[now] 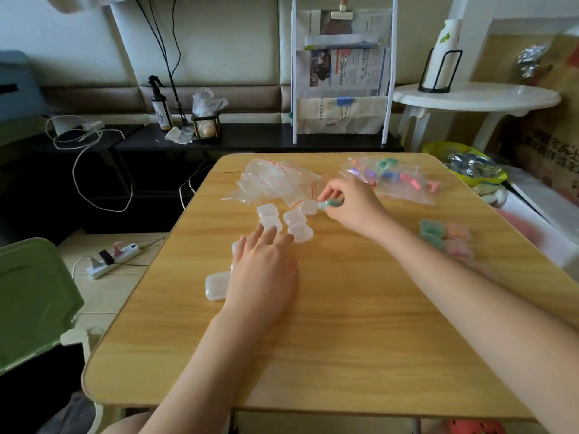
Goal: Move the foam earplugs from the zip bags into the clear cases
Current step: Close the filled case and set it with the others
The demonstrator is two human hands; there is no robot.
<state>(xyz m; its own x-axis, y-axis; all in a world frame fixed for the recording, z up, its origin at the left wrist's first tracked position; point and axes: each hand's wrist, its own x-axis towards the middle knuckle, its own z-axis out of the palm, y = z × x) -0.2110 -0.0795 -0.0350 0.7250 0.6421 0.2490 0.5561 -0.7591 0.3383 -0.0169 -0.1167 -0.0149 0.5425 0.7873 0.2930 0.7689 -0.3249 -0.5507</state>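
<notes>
head view: empty zip bags behind clear cases; left hand spread, right hand pinching green earplug.

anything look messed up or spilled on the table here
Nothing stands out. The empty zip bags lie in a loose heap and the clear cases are scattered rather than lined up, but nothing has spilled. The filled cases sit grouped near the right edge, and the right hand holds a green earplug.

Filled cases blurred; forearms cut off.
</notes>
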